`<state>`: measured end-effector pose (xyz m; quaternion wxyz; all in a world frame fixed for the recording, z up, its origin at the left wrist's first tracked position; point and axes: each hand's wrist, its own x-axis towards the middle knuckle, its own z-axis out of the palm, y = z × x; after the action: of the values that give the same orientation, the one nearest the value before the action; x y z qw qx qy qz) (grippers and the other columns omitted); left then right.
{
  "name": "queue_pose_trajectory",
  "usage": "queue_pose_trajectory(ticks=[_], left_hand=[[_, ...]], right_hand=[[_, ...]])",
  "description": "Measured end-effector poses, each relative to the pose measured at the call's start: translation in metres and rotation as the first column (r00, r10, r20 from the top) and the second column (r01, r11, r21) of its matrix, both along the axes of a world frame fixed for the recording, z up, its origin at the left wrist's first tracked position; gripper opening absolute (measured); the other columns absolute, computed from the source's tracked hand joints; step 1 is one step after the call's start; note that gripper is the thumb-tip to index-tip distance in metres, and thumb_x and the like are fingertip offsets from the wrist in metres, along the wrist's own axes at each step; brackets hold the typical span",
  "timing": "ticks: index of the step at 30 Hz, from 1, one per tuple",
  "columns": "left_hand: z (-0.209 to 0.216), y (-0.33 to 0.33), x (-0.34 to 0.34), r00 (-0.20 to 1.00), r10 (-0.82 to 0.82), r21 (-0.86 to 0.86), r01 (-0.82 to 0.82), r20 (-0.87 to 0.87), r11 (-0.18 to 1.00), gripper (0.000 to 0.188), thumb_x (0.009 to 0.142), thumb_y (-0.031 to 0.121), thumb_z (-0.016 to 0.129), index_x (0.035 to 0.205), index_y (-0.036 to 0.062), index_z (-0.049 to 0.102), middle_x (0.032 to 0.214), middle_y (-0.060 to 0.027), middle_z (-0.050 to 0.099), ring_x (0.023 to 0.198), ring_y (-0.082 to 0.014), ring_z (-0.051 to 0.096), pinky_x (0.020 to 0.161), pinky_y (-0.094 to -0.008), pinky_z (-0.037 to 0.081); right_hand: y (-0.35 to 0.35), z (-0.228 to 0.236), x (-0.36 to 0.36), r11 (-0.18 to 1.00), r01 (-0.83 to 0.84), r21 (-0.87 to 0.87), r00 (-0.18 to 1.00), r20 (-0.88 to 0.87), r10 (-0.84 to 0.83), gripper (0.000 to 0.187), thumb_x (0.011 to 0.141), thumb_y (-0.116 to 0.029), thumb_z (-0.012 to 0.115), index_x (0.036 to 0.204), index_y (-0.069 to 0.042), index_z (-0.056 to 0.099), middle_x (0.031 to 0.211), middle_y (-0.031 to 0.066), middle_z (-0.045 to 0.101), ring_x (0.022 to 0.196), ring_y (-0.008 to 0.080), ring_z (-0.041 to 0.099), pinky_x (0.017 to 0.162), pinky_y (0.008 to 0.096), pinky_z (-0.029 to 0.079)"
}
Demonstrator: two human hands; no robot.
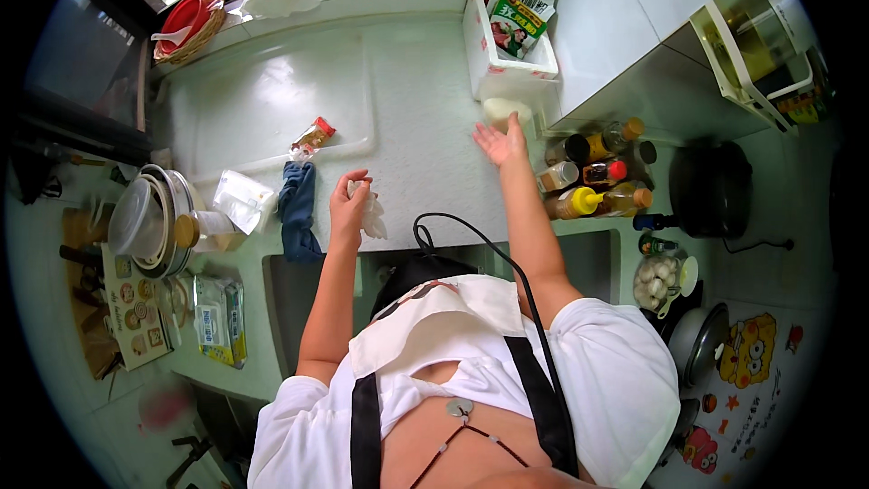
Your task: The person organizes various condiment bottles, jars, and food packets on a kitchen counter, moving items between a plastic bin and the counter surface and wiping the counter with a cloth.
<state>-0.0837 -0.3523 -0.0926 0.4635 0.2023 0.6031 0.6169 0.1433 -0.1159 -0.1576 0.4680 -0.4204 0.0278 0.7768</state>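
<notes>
My left hand [347,204] is closed on a crumpled white tissue [373,218] that hangs down over the counter's near edge. Further forward, my right hand [503,140] reaches out with its palm turned up and its fingers spread, holding nothing that I can see. Just beyond its fingertips lies a whitish, rounded thing [507,111] at the foot of a white box [514,77]; I cannot make out its kind. Left of my left hand, a dark blue cloth [298,211] lies on the counter [425,145], with a small red packet [314,135] above it.
Several sauce and spice bottles [597,168] stand right of my right arm. Stacked bowls [154,218], a white packet [243,201] and a pack of wipes [219,322] are at the left. A black cable [493,245] loops over the near edge. A black pot [711,190] sits far right.
</notes>
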Motion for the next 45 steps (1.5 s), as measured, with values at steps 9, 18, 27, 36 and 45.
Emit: queue_pose_trajectory(ticks=[9,18,27,36,45], left_hand=[[-0.002,-0.005,0.005,1.0,-0.011,-0.01,0.011,0.027,1.0,0.025,0.081,0.013,0.055,0.105,0.0052,0.054,0.094,-0.0072,0.057,0.072,-0.0129,0.055,0.062,-0.0263,0.046],[-0.011,-0.021,-0.011,0.996,0.084,-0.032,-0.084,0.006,0.996,0.026,0.081,0.016,0.056,0.105,0.0049,0.054,0.092,-0.006,0.056,0.071,-0.013,0.055,0.063,-0.0253,0.045],[-0.01,-0.067,-0.038,0.958,0.285,-0.054,-0.283,0.029,0.958,0.021,0.08,0.01,0.055,0.099,0.0041,0.054,0.086,-0.0043,0.056,0.068,-0.0117,0.055,0.06,-0.0243,0.045],[-0.008,-0.12,-0.058,0.916,0.4,-0.052,-0.398,0.027,0.916,0.023,0.081,0.012,0.056,0.102,0.0038,0.054,0.089,-0.005,0.057,0.069,-0.0124,0.055,0.061,-0.0248,0.045],[-0.013,-0.173,-0.067,0.886,0.463,-0.082,-0.46,0.018,0.884,0.023,0.082,0.011,0.055,0.104,0.0044,0.054,0.09,-0.0049,0.057,0.068,-0.0113,0.055,0.06,-0.0241,0.046]], right_hand=[[0.023,0.051,-0.013,0.972,0.232,0.043,0.971,0.055,-0.235,0.058,0.086,-0.045,0.045,0.13,-0.013,0.026,0.133,0.014,0.026,0.118,0.0347,0.031,0.095,0.055,0.029],[0.059,0.028,0.038,0.997,0.051,0.064,0.99,-0.134,-0.042,0.057,0.09,-0.044,0.033,0.13,-0.005,0.025,0.132,0.0206,0.026,0.121,0.0387,0.028,0.097,0.0499,0.031],[-0.033,-0.045,0.001,0.987,0.075,-0.144,0.994,0.086,-0.063,0.043,0.085,-0.024,0.052,0.122,-0.008,0.039,0.112,0.01,0.051,0.086,0.0222,0.056,0.073,0.0351,0.048],[-0.115,-0.015,-0.152,0.15,-0.909,0.388,0.402,0.912,0.076,0.025,0.079,-0.014,0.058,0.103,-0.007,0.057,0.091,0.0065,0.061,0.076,0.0167,0.06,0.065,0.0276,0.047],[-0.151,0.006,-0.263,-0.196,-0.966,0.17,0.257,0.734,-0.629,0.035,0.065,-0.003,0.063,0.098,-0.011,0.055,0.111,0.0072,0.049,0.102,0.0271,0.047,0.085,0.0365,0.041]])
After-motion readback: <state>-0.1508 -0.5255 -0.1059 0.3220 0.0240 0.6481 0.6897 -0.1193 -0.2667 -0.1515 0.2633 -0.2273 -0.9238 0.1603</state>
